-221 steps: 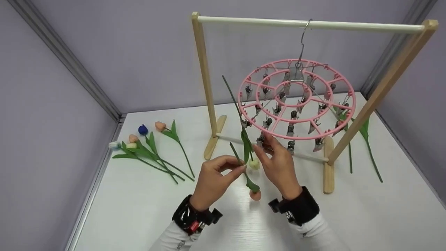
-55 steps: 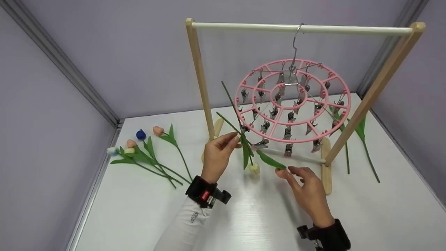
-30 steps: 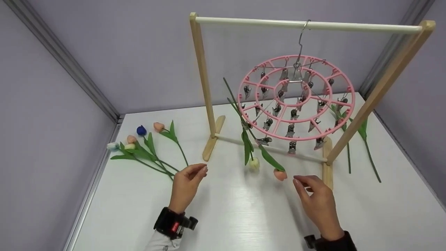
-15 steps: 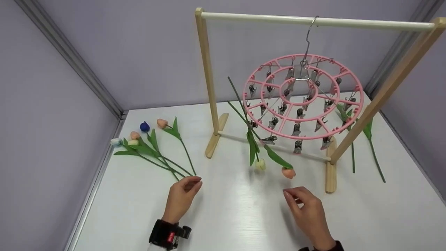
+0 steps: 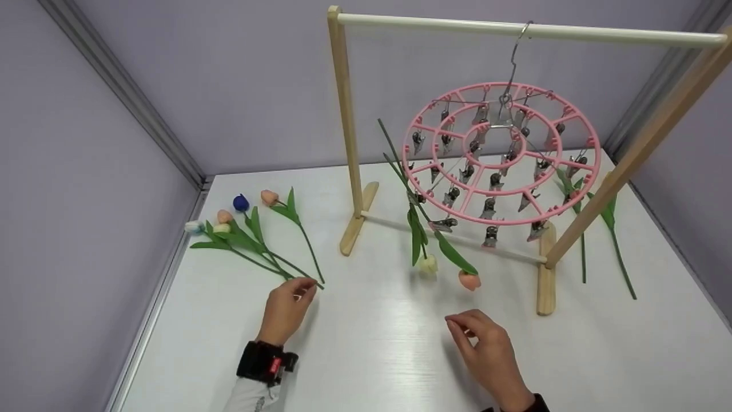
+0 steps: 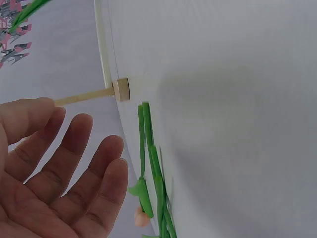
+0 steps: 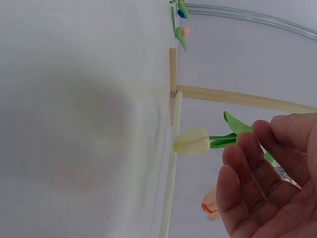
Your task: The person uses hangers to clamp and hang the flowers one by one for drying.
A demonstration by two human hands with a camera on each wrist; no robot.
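My left hand is over the stem ends of several artificial tulips at the left; the left wrist view shows its fingers loosely bent, with nothing between them, and the green stems beyond. Over the table in front of the rack, my right hand is loosely curled and holds nothing. Above it, a peach tulip and a cream tulip hang head down from clips on the left front of the pink round clip hanger. The blue tulip lies among the left group.
The hanger hooks over the white bar of a wooden rack, whose left foot and right foot stand on the white table. Two more stems are at the right, partly behind the rack post. Walls enclose the back and sides.
The peach tulip, earlier in my left hand, now hangs from a clip. Both hands have let go of it; the left moved down-left to the lying stems, the right drew back toward me.
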